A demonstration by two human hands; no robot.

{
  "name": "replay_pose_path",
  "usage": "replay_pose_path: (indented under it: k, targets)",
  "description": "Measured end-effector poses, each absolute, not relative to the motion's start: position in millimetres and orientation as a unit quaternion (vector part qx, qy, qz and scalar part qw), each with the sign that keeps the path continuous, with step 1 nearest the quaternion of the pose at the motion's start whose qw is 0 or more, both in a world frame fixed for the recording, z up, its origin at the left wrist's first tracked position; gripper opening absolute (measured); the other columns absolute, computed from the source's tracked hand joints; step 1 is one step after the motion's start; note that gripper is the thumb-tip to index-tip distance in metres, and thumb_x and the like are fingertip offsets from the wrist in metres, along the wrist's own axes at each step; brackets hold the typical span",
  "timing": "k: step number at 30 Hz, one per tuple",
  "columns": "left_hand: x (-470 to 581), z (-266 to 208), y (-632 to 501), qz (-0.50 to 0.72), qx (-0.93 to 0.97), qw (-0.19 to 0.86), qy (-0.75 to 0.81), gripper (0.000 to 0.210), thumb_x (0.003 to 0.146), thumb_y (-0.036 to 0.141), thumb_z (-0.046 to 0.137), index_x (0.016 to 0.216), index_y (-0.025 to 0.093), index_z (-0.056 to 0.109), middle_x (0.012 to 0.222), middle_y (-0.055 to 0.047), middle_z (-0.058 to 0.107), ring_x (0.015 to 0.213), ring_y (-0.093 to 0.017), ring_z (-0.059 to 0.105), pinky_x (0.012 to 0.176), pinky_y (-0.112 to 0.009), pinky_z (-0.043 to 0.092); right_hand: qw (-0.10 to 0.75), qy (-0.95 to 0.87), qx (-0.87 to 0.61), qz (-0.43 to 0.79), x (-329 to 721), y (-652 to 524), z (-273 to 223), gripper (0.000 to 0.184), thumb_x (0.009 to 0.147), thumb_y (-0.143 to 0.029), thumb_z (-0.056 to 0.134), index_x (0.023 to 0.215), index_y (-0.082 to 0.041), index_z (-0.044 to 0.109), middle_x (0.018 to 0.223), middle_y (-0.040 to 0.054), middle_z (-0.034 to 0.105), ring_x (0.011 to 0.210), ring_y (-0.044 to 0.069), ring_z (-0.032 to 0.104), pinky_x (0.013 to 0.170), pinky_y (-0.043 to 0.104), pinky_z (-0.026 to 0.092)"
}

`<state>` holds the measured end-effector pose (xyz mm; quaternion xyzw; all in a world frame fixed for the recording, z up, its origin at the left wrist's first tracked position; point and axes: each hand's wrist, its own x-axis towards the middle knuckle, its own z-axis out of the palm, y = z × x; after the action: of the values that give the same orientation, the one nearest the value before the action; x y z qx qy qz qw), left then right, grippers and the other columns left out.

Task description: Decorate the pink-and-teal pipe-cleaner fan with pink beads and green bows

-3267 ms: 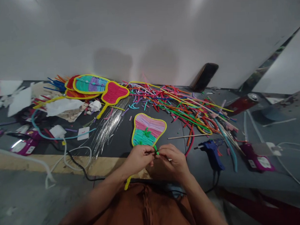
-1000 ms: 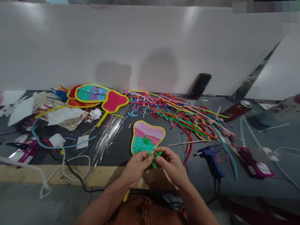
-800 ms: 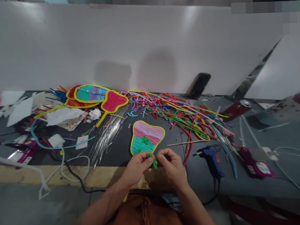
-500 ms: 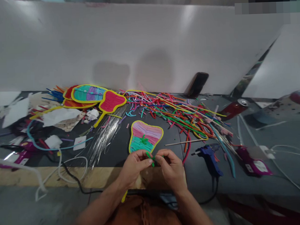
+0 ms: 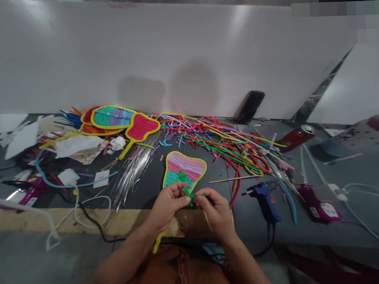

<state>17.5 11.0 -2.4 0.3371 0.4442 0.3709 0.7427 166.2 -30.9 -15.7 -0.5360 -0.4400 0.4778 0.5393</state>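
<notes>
Between my two hands is a short green pipe cleaner piece (image 5: 188,191), bent into a small crossed shape. My left hand (image 5: 169,205) pinches its left part between thumb and fingers. The fingertips of my right hand (image 5: 215,207) are closed on its right end. Just beyond them lies a fan-shaped pipe cleaner piece (image 5: 187,162) with a yellow rim and lilac, pink and teal bands; a green figure (image 5: 182,175) sits on its middle. My left hand covers its lower part, and a yellow handle end (image 5: 157,243) shows below that forearm.
A heap of coloured pipe cleaners (image 5: 214,137) spreads along the back. Finished fan shapes (image 5: 142,128) lie at the back left, beside clear strands (image 5: 131,173). To the right are a blue glue gun (image 5: 266,201), a thin stick (image 5: 231,180), a phone (image 5: 250,106) and a can (image 5: 296,137).
Both hands stay close together at nearly the same spot. The green pipe cleaner piece has turned slightly in my fingers, and my left hand has shifted a little left.
</notes>
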Motion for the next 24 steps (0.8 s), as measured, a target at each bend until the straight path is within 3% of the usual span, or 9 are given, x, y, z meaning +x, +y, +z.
replay_pose_path:
  k: [4,7,11,17,24]
  targets:
    - [18.8,-2.9,10.0,0.364,0.342,0.746,0.440,0.027,0.058,0.028,0.081,0.076,0.013,0.067,0.069,0.000,0.062,0.064,-0.011,0.054,0.067,-0.024,0.043,0.554,-0.478,-0.524,0.436,164.1,-31.5,-12.9,0.009,0.079,-0.026,0.063,0.083,-0.020,0.069,0.073,0.0023,0.062,0.061,0.013,0.054,0.059,0.026,0.047]
    - [18.8,-1.5,10.8,0.390,0.371,0.703,0.464,0.022,0.058,0.029,0.080,0.069,0.014,0.067,0.065,0.001,0.063,0.062,-0.011,0.052,0.064,-0.023,0.042,0.595,-0.397,-0.530,0.455,163.5,-30.8,-16.8,0.018,0.077,-0.027,0.064,0.093,-0.021,0.064,0.075,0.0007,0.061,0.058,0.012,0.053,0.054,0.024,0.046]
    - [19.0,-0.9,10.5,0.421,0.428,0.626,0.497,0.015,0.062,0.027,0.077,0.068,0.016,0.070,0.066,0.000,0.065,0.065,-0.014,0.055,0.066,-0.024,0.043,0.584,-0.400,-0.553,0.439,162.7,-31.2,-16.1,0.011,0.077,-0.030,0.064,0.079,-0.019,0.065,0.069,0.0006,0.059,0.058,0.011,0.050,0.054,0.023,0.044]
    - [18.7,-2.9,2.3,0.431,0.523,0.515,0.524,0.003,0.063,0.019,0.074,0.064,0.021,0.072,0.069,-0.003,0.070,0.070,-0.019,0.060,0.070,-0.028,0.044,0.554,-0.371,-0.569,0.481,157.1,-27.4,-9.9,0.025,0.077,-0.041,0.063,0.072,-0.016,0.065,0.056,-0.0015,0.053,0.051,0.010,0.045,0.050,0.022,0.039]
    - [14.6,-6.3,-1.6,0.405,0.690,0.370,0.473,0.022,0.071,0.011,0.062,0.075,0.028,0.075,0.075,-0.005,0.073,0.076,-0.021,0.062,0.076,-0.032,0.042,0.575,-0.307,-0.536,0.537,154.9,-24.2,-25.9,0.028,0.076,-0.043,0.065,0.068,-0.016,0.060,0.052,-0.0048,0.046,0.048,0.008,0.037,0.047,0.020,0.030]
